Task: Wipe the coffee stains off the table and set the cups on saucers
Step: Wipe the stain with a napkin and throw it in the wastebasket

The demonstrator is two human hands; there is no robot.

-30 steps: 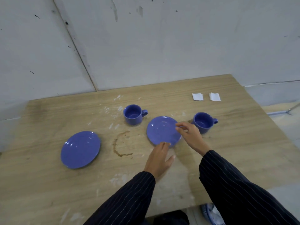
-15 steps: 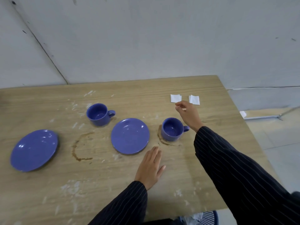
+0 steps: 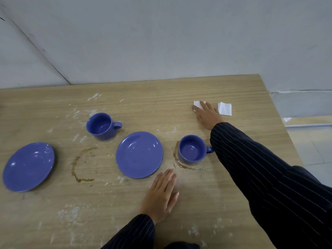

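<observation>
Two blue cups stand on the wooden table [image 3: 179, 92]: one [image 3: 101, 125] at centre left, one [image 3: 193, 150] at centre right, on a brown coffee ring [image 3: 181, 165]. A bigger coffee ring [image 3: 79, 166] lies between two blue saucers, one [image 3: 139, 154] in the middle and one [image 3: 27, 167] at the left. My right hand [image 3: 207, 114] lies flat, fingers spread, on a folded white napkin [image 3: 197, 104] at the back right. A second napkin [image 3: 225, 108] lies just right of it. My left hand [image 3: 161, 194] rests flat on the table below the middle saucer.
White scuff marks [image 3: 79, 112] are scattered over the tabletop. A grey wall [image 3: 161, 42] stands right behind the table. The table's right edge [image 3: 282, 126] drops to a tiled floor [image 3: 314, 144].
My right hand has gone from the middle saucer past the right cup to the back and now lies on the left napkin. My left hand stays flat on the table.
</observation>
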